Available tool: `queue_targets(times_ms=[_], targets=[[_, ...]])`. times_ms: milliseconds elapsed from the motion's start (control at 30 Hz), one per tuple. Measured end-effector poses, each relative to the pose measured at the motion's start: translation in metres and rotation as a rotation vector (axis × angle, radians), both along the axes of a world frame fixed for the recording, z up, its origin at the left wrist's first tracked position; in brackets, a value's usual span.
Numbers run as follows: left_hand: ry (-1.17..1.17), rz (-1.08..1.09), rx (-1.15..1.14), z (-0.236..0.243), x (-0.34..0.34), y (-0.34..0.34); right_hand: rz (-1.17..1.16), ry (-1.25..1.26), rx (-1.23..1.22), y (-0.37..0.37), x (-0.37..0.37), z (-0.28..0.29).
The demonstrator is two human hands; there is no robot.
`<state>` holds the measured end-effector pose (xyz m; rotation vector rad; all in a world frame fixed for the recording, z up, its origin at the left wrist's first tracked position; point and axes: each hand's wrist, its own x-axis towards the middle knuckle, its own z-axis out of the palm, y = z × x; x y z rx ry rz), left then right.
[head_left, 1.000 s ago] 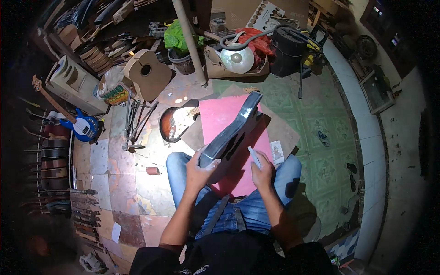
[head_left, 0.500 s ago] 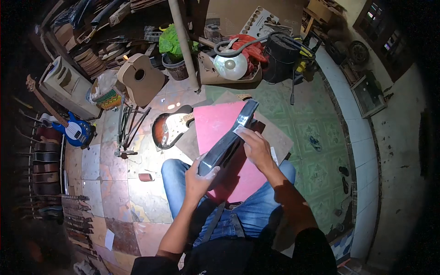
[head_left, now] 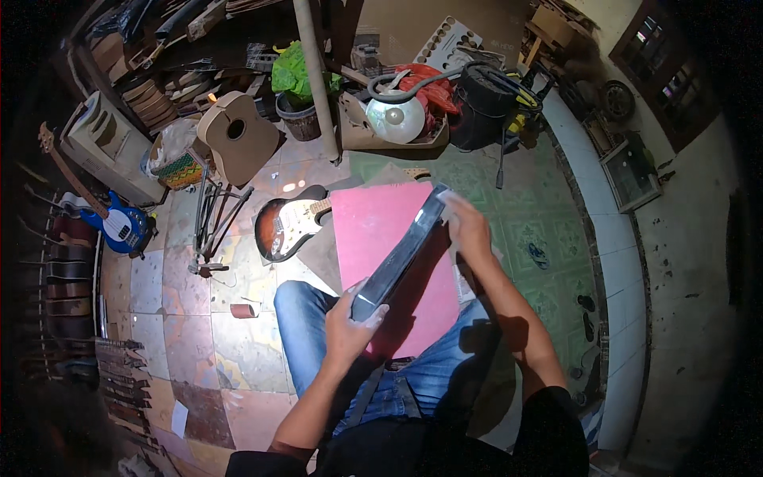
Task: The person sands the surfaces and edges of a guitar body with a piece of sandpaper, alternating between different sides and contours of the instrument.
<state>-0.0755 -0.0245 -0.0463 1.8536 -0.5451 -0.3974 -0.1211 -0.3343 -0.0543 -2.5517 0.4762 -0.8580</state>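
Note:
My left hand [head_left: 347, 330] grips the near end of a dark, glossy slab-like piece [head_left: 404, 253], thumb on one side and fingers on the other. The piece is tilted up edge-on, its long side slightly curved and shining; its broad face is mostly hidden. At its far end is my right hand [head_left: 469, 226], fingers together and bent against the edge. Motion blurs the fingertips, and what lies under them is too smeared to name. Beneath the piece, a pink board [head_left: 369, 215] rests across my lap and the floor in front.
A sunburst electric guitar [head_left: 290, 226] lies left of the board. Farther left are a folded metal stand [head_left: 211, 226], a blue bass guitar [head_left: 123, 226] and an unfinished acoustic body [head_left: 238, 139]. A curled reddish-brown sheet [head_left: 245, 310] lies on the tiles. A black bucket [head_left: 481, 111] stands behind.
My right hand has slid along the edge to the far end of the dark piece. The piece has tilted slightly, and the view has shifted a little.

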Motion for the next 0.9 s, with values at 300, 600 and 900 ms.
queue_targets(times_ms=[300, 600, 900], targets=[[-0.052, -0.017, -0.009, 0.0, -0.009, -0.002, -0.132, 0.07, 0.048, -0.02, 0.008, -0.002], [-0.068, -0.027, -0.008, 0.003, -0.01, -0.005, -0.118, 0.074, 0.079, -0.016, 0.004, -0.003], [-0.091, -0.014, -0.007, -0.001, -0.014, -0.007, -0.241, 0.139, 0.127, -0.018, 0.006, -0.008]])
